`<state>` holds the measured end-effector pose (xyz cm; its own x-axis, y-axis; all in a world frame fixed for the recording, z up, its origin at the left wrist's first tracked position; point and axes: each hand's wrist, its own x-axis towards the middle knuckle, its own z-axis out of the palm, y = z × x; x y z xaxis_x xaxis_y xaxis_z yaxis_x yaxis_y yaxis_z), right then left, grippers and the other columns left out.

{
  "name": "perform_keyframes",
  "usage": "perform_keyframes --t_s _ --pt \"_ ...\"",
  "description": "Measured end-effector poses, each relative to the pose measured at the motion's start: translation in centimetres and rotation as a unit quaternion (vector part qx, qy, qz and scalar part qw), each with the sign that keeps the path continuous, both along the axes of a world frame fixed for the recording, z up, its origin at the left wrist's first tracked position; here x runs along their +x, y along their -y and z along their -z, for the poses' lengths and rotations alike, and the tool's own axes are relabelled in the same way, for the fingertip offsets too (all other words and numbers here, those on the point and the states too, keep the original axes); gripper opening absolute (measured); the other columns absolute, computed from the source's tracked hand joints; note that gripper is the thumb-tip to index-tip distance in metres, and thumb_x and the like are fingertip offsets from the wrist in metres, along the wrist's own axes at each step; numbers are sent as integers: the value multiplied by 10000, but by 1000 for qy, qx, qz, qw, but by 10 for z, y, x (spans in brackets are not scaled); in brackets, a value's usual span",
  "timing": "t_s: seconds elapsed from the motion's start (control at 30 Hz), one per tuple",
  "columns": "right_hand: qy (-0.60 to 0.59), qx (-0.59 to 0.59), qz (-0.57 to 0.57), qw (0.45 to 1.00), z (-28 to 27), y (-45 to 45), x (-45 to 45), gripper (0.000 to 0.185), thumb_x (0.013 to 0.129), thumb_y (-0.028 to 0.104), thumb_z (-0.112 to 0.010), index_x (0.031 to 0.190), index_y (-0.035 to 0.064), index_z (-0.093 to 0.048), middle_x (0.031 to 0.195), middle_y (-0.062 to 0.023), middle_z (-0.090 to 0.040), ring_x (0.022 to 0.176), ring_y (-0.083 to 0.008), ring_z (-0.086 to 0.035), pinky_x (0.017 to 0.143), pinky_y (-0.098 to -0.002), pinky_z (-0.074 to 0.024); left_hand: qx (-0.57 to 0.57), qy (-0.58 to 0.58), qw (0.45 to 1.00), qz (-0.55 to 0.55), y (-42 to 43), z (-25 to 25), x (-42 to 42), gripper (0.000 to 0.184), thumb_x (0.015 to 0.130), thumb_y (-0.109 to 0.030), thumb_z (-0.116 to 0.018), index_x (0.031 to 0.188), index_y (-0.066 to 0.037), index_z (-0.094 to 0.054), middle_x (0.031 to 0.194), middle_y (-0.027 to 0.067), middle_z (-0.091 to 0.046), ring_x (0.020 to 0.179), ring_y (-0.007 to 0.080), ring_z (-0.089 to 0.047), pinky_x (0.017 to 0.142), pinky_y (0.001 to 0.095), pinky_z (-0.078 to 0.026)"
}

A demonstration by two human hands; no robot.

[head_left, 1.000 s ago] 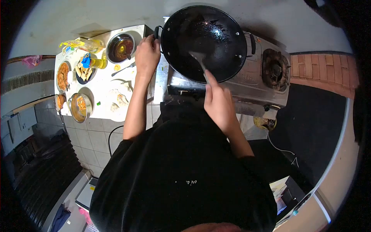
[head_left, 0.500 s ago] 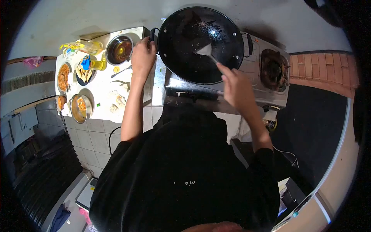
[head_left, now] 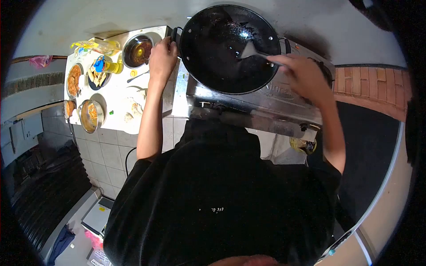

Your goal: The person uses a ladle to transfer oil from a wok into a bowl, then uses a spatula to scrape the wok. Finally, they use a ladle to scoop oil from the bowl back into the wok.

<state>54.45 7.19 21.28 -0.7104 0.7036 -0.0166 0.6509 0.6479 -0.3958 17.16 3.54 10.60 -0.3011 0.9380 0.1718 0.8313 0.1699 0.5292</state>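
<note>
A large black wok [head_left: 213,66] with a shiny, oily inside sits on the gas stove [head_left: 248,106]. My left hand [head_left: 163,56] is closed around the wok's left side handle [head_left: 174,35]. In my right hand [head_left: 306,75] is a metal spatula [head_left: 250,50], its flat blade inside the wok on the right half. The hand itself is over the wok's right rim, partly covering the right side handle [head_left: 286,45].
Left of the stove, a white table [head_left: 117,95] bears a steel pot [head_left: 137,51] with dark liquid, a blue-capped yellow bottle [head_left: 108,66], a plate of orange food [head_left: 74,80], a steel bowl [head_left: 91,116] and a dark plate of pale pieces [head_left: 97,80].
My right hand has swung right, carrying the spatula's blade rightward and slightly up within the wok. My left hand stays at the handle; the wok has barely shifted.
</note>
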Motion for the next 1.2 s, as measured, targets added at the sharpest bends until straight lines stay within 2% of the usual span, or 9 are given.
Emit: perform_keyframes --t_s 0.07,0.3,0.5,0.57,0.7,0.8,1.0,1.13,1.2 --pt "27 21 2 999 -25 0 14 359 873 31 -577 1207 137 -656 894 -162 -676 831 -352 -626 775 -422 -477 -17 -4 1000 -20 -1 1 1 323 906 -221 -551 1121 -7 -662 1056 255 -655 966 407 -642 849 480 -507" --pt "-96 -66 17 993 19 -12 11 375 863 20 -573 1208 132 -665 854 -221 -658 721 -316 -611 729 -376 -465 -16 6 1000 -21 -2 0 5 337 911 -229 -545 1138 -3 -649 1041 260 -652 981 422 -628 867 490 -496" --pt "22 -136 97 986 -22 15 19 337 890 49 -576 1210 116 -656 817 -233 -639 698 -264 -625 687 -385 -468 25 -19 999 -16 1 7 6 298 915 -158 -573 1123 48 -627 963 262 -651 897 400 -645 802 448 -496" --pt "-94 -71 40 992 12 21 16 320 905 63 -560 1215 84 -638 781 -221 -636 683 -302 -640 657 -410 -469 35 -27 999 -19 3 5 10 285 917 -143 -564 1124 48 -610 964 267 -646 906 421 -634 808 461 -488" --pt "-41 -137 73 987 19 23 -12 323 912 62 -545 1227 74 -618 771 -220 -636 689 -358 -641 654 -440 -473 43 -12 999 -4 4 6 8 259 920 -169 -538 1056 41 -608 1021 273 -633 942 450 -616 822 505 -489" --pt "-145 -56 73 985 26 49 -12 326 911 63 -549 1233 66 -598 759 -236 -630 665 -400 -615 645 -450 -472 12 6 1000 -18 6 3 11 263 920 -164 -539 1070 43 -600 1023 270 -636 953 443 -614 826 496 -491" --pt "-183 -140 190 954 43 68 -59 310 929 51 -525 1232 42 -586 714 -274 -588 628 -410 -607 584 -392 -443 13 9 1000 -17 9 3 12 275 921 -165 -538 1084 48 -598 1015 268 -638 946 439 -616 828 497 -489" --pt "-182 -166 242 938 21 90 -63 292 937 43 -508 1217 28 -590 714 -275 -595 651 -411 -621 588 -394 -447 9 22 1000 -11 7 2 11 272 919 -164 -540 1075 51 -598 997 270 -638 939 443 -614 830 502 -484" --pt "-155 -244 247 925 17 103 -63 297 952 52 -488 1236 10 -564 767 -293 -618 719 -434 -635 628 -420 -469 23 19 1000 -11 7 5 10 267 918 -164 -542 1066 50 -599 989 269 -638 937 445 -612 828 505 -483"
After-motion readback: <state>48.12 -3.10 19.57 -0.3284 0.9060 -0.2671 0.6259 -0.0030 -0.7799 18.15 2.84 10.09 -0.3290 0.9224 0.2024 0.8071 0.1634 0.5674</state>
